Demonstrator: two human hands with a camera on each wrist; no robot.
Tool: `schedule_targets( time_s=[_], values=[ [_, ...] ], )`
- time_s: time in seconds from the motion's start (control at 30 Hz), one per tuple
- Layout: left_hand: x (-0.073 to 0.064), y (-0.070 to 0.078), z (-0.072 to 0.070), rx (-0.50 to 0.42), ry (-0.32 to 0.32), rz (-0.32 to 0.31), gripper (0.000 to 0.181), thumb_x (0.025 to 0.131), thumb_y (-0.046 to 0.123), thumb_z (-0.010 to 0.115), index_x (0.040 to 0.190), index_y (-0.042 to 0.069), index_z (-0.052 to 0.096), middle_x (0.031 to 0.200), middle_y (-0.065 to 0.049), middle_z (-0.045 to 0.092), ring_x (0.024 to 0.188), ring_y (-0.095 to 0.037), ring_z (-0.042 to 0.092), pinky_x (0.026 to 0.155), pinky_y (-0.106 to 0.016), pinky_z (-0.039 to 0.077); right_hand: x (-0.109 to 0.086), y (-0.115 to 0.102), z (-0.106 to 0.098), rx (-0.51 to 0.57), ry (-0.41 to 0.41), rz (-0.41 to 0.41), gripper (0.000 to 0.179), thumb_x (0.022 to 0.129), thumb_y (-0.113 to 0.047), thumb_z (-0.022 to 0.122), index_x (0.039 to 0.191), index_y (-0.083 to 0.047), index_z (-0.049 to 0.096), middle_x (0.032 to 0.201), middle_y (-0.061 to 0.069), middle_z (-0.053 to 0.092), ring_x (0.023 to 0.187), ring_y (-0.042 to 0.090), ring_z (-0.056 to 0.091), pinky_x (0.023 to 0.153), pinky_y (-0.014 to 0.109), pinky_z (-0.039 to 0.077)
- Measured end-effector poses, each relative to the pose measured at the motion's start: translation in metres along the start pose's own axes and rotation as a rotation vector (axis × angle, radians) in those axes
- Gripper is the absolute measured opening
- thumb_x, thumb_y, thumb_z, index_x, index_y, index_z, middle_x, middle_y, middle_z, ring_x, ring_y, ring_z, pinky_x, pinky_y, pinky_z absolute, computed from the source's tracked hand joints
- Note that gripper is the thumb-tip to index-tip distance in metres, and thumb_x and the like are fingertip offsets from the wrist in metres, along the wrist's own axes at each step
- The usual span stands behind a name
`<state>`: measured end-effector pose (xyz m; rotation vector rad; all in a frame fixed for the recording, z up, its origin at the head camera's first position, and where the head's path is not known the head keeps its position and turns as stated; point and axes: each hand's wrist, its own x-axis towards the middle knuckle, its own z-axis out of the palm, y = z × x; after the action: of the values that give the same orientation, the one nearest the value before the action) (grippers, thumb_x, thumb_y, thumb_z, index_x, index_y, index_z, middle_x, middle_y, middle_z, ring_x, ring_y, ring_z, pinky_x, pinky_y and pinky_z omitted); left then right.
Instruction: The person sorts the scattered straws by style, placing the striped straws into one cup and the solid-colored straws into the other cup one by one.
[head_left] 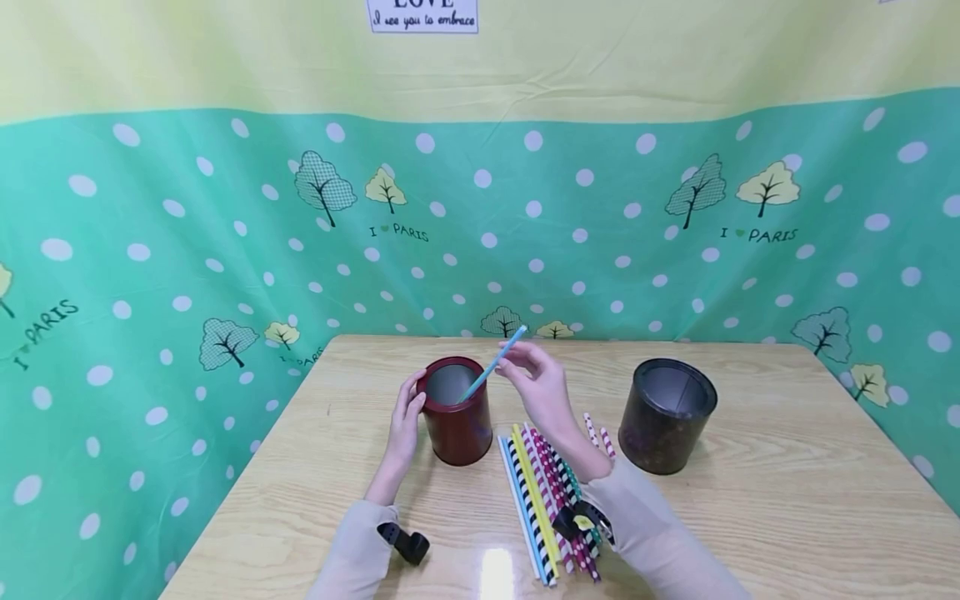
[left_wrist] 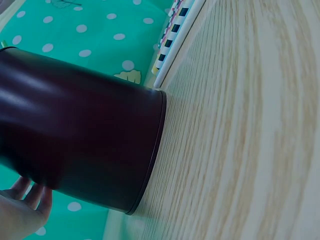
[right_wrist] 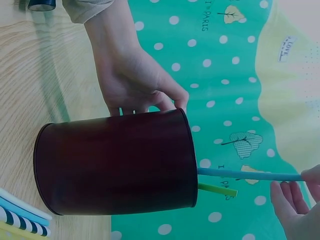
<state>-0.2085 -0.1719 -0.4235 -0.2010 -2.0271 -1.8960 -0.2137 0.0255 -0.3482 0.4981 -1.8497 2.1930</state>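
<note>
A dark red cylindrical canister (head_left: 459, 437) stands upright on the table. My left hand (head_left: 405, 425) holds its left side, fingers curved against the wall near the rim; in the left wrist view the fingertips touch the canister (left_wrist: 80, 125). Between thumb and fingers, my right hand (head_left: 542, 387) pinches a blue straw (head_left: 493, 364) near its upper end. The straw slants, its lower end inside the canister. In the right wrist view, a green straw (right_wrist: 217, 190) also sticks out of the opening. Below my right forearm lies a row of patterned paper straws (head_left: 534, 492), partly hidden by it.
A dark brown open canister (head_left: 663, 437) stands to the right. Two pink-and-white straws (head_left: 591, 429) show beside my right forearm. A patterned green and yellow cloth (head_left: 525, 233) hangs behind the wooden table (head_left: 810, 500).
</note>
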Motion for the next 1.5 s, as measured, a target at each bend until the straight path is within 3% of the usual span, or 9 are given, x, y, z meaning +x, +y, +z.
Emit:
schedule_targets(
  time_s=[0.3,0.5,0.77,0.9,1.23,1.5],
  values=[
    [0.002,-0.004,-0.002,-0.019,-0.003,0.003,0.039,0.091,0.003,0.034,0.129,-0.004,0.035,0.117,-0.031,0.045,0.106,-0.039,0.038,0.082,-0.018,0.033,-0.003,0.003,-0.006,-0.078,-0.028,0.022,0.027,0.081,-0.001,0.059,0.108,0.006,0.056,0.100,0.018,0.059,0.089,0.023,0.058,0.078,0.025,0.047],
    [0.002,-0.002,-0.001,-0.016,-0.011,0.007,0.038,0.092,0.003,0.034,0.129,-0.004,0.035,0.116,-0.032,0.044,0.106,-0.037,0.038,0.083,-0.018,0.033,-0.008,0.009,-0.021,-0.184,-0.049,0.118,0.025,0.081,-0.002,0.059,0.106,0.005,0.057,0.097,0.019,0.060,0.084,0.019,0.059,0.075,0.025,0.048],
    [0.002,-0.001,-0.001,-0.012,-0.013,-0.008,0.038,0.092,0.004,0.034,0.130,-0.003,0.035,0.117,-0.031,0.044,0.106,-0.034,0.039,0.084,-0.019,0.032,-0.014,0.027,-0.040,-0.381,-0.151,0.261,0.026,0.080,-0.002,0.058,0.106,0.002,0.058,0.092,0.012,0.061,0.082,0.021,0.059,0.074,0.028,0.048],
    [0.003,-0.001,-0.002,-0.006,-0.012,-0.015,0.038,0.092,0.004,0.034,0.130,-0.003,0.035,0.116,-0.030,0.044,0.106,-0.033,0.039,0.084,-0.019,0.032,-0.016,0.035,-0.045,-0.444,-0.196,0.289,0.024,0.080,0.000,0.057,0.104,0.002,0.059,0.090,0.010,0.061,0.081,0.020,0.059,0.071,0.028,0.048],
    [0.004,-0.003,-0.001,-0.021,-0.015,-0.015,0.038,0.092,0.004,0.035,0.129,-0.003,0.036,0.119,-0.029,0.044,0.108,-0.033,0.039,0.085,-0.019,0.032,-0.024,0.051,-0.057,-0.592,-0.326,0.271,0.025,0.079,0.001,0.057,0.104,0.000,0.060,0.086,0.007,0.062,0.080,0.019,0.058,0.069,0.028,0.048],
    [0.004,-0.003,-0.002,-0.025,-0.012,-0.020,0.038,0.092,0.004,0.035,0.129,-0.003,0.036,0.120,-0.029,0.043,0.110,-0.034,0.038,0.086,-0.019,0.031,-0.031,0.066,-0.063,-0.603,-0.420,0.269,0.025,0.078,0.003,0.056,0.103,0.004,0.058,0.087,0.014,0.061,0.078,0.020,0.058,0.064,0.026,0.048]
  ],
)
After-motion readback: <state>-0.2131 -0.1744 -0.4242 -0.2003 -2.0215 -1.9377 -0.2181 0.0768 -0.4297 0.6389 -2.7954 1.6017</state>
